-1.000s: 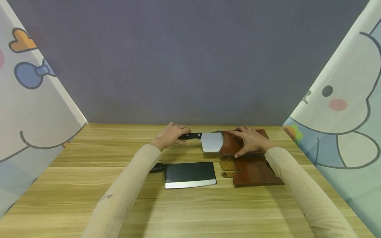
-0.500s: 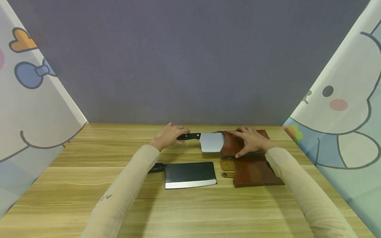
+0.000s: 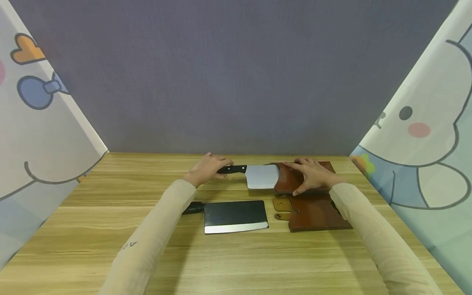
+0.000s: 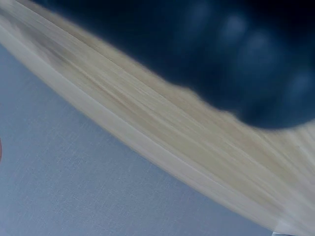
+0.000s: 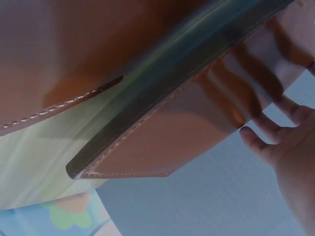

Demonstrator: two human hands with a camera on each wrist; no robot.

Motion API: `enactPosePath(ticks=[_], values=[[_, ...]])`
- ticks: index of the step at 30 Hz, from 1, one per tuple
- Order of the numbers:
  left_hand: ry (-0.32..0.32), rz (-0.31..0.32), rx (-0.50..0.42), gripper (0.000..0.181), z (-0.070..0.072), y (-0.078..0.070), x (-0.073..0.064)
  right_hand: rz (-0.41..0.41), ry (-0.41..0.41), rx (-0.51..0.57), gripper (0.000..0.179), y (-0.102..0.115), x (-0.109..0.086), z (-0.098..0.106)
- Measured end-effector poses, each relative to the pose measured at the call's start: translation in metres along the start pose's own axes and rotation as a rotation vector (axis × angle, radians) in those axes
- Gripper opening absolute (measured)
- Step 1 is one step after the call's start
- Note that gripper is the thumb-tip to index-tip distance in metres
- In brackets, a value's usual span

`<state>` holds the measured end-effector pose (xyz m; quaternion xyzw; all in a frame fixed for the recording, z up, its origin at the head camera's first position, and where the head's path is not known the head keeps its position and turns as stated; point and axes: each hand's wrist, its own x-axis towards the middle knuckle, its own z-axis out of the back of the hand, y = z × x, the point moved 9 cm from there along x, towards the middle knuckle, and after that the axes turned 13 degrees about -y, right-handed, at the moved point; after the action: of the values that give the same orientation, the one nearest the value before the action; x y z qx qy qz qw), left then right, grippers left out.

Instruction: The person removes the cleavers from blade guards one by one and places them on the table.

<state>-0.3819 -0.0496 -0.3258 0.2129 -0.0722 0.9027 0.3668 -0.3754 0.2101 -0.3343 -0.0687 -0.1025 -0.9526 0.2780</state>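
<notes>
At the back of the table my left hand (image 3: 206, 168) grips the black riveted handle of a cleaver (image 3: 262, 177). Its silver blade points right, the far end hidden inside a brown leather sheath (image 3: 289, 182). Across that sheath spreads my right hand (image 3: 313, 176), holding it with the thumb at the near edge and fingers at the far edge. The right wrist view shows the fingertips (image 5: 248, 137) along the stitched sheath (image 5: 147, 142). In the left wrist view a dark blurred shape (image 4: 221, 59) covers the upper right, and the handle is hidden there.
Closer to the front lies a second cleaver (image 3: 236, 214), dark-bladed with a bright edge, its handle partly under the left sleeve. To its right is another brown sheath (image 3: 321, 215) with tan snap straps. A grey panel (image 3: 228, 82) stands behind the wooden table (image 3: 236, 262).
My left hand has drawn the cleaver slightly left, so more of the blade shows. The held sheath and my right hand have shifted a little to the right.
</notes>
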Motion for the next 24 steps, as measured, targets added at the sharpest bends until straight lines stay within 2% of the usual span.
enactPosePath(ticks=[10,24], values=[[-0.017,-0.010,0.006,0.049,0.001,0.003,-0.003,-0.008,0.011,0.006,0.104,-0.005,0.000,-0.003],[-0.005,-0.006,0.030,0.050,0.003,0.007,-0.010,-0.019,0.016,-0.005,0.103,-0.008,-0.002,-0.003]])
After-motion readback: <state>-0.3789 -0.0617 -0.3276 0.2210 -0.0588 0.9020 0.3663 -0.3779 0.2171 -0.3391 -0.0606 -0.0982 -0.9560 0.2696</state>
